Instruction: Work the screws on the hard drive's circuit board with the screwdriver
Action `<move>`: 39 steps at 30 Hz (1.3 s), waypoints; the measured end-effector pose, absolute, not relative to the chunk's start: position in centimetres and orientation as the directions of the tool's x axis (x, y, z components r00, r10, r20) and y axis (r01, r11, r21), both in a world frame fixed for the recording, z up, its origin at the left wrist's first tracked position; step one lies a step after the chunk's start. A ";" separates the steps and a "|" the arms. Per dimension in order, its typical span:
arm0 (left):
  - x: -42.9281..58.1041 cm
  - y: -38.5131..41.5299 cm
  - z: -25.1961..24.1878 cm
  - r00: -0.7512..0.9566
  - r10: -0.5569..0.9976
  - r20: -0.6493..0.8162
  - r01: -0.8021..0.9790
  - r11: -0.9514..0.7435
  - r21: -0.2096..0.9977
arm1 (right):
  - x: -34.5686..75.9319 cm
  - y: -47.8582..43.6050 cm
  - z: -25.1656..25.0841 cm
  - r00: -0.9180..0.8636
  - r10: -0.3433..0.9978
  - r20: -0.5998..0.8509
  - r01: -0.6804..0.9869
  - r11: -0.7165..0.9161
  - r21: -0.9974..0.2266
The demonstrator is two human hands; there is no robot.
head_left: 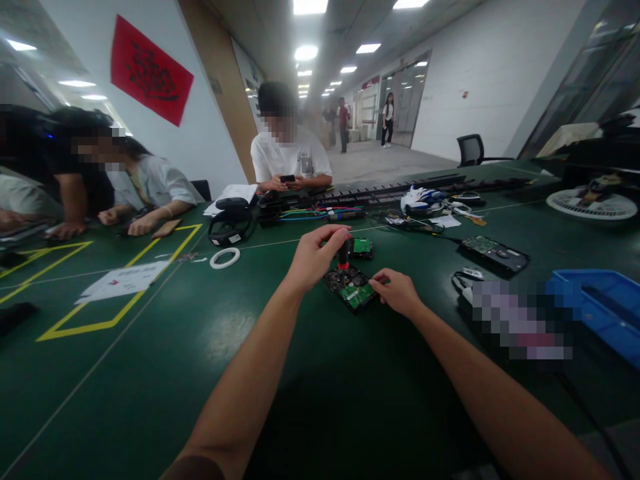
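A hard drive (356,293) lies on the green table in front of me, its green circuit board facing up. My left hand (320,257) is closed around the dark handle of a screwdriver (343,257), which stands upright over the drive and has a red band low on it. The screwdriver's tip is too small to make out. My right hand (395,291) pinches the right edge of the same drive with thumb and finger. Just behind it lies a second hard drive (362,247), also board side up and partly hidden by the screwdriver.
Another hard drive (493,255) lies to the right, near a blue tray (600,313). A white ring (225,258), a black headset-like item (231,223) and a paper sheet (123,281) lie to the left. Cables (315,214) and gloves (423,199) are farther back. Several people sit around the table.
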State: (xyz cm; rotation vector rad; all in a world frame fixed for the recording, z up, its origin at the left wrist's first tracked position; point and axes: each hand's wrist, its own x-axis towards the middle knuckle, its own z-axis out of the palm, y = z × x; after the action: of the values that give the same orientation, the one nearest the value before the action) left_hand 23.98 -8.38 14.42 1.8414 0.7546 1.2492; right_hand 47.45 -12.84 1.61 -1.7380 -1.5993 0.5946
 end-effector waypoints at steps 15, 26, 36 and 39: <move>24.9 -7.7 13.2 0.319 0.879 0.354 -0.173 -0.313 0.934 | 50.1 -12.3 1.4 -0.152 0.957 0.245 0.620 0.286 -0.730; 25.0 -7.8 12.7 0.311 0.832 0.459 -0.032 -0.473 0.881 | 49.6 -13.4 3.5 -0.336 0.913 0.232 0.745 0.409 -0.527; 24.6 -8.3 13.5 0.372 0.828 0.420 -0.137 -0.398 0.907 | 49.8 -13.3 3.3 -0.313 0.925 0.214 0.776 0.379 -0.504; 24.5 -8.2 13.7 0.379 0.835 0.399 -0.130 -0.379 0.916 | 49.9 -13.3 3.0 -0.265 0.934 0.240 0.789 0.353 -0.502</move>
State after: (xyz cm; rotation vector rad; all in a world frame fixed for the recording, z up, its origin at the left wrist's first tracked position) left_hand 24.46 -8.22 13.72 1.6257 0.6385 1.1924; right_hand 49.92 -13.25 3.00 -1.4961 -2.1261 0.3873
